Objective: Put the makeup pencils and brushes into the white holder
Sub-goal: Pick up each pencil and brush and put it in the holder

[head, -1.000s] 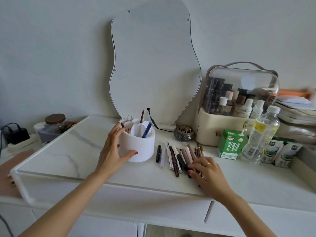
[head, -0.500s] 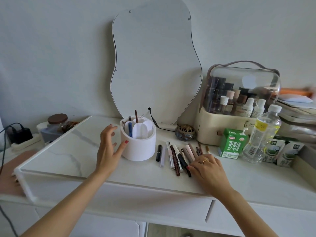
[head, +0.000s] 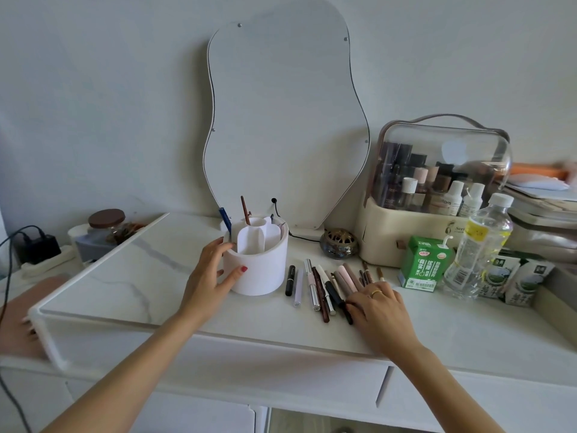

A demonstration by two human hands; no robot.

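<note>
The white holder stands on the marble tabletop left of centre. A blue pencil and a brown pencil stick out of its back compartments. My left hand holds its left side, fingers up at the rim and thumb on the front wall. To the right of the holder, several makeup pencils and brushes lie side by side on the table. My right hand rests flat on the right end of that row, fingertips touching a dark pencil, and it covers the near ends of some.
A wavy mirror leans on the wall behind the holder. At the right stand a clear-lidded cosmetics case, a green carton and a water bottle. A brass ornament sits behind the pencils, and a lidded jar stands far left.
The holder has turned: the blue pencil went from its right side round to the left. My left hand let go, then came back onto the wall. My right hand stayed on the pencils.
</note>
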